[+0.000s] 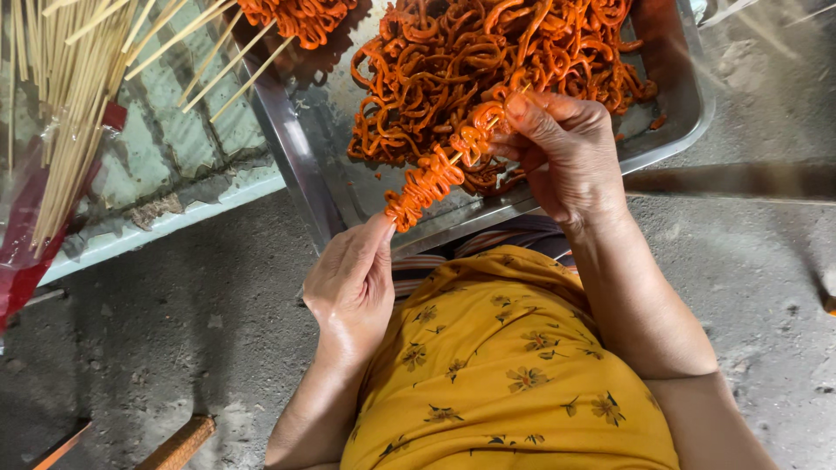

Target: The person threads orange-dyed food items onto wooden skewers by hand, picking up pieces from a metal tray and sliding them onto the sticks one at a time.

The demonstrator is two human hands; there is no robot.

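Observation:
A thin wooden skewer (453, 159) runs slantwise between my hands, with orange-red strips (433, 179) wound along it. My left hand (351, 283) pinches the skewer's lower end at the bottom of the wound strips. My right hand (562, 148) grips the upper part, its thumb pressing the strips onto the stick. Both hands hover over the near rim of a metal tray (300, 165) piled with a tangled heap of the same orange strips (488, 61).
A bundle of bare wooden skewers (61, 113) in a red-edged plastic bag lies at the upper left. More loaded skewers (296, 17) poke in at the top. Grey concrete floor (174, 322) lies below. My yellow flowered garment (514, 365) fills the bottom centre.

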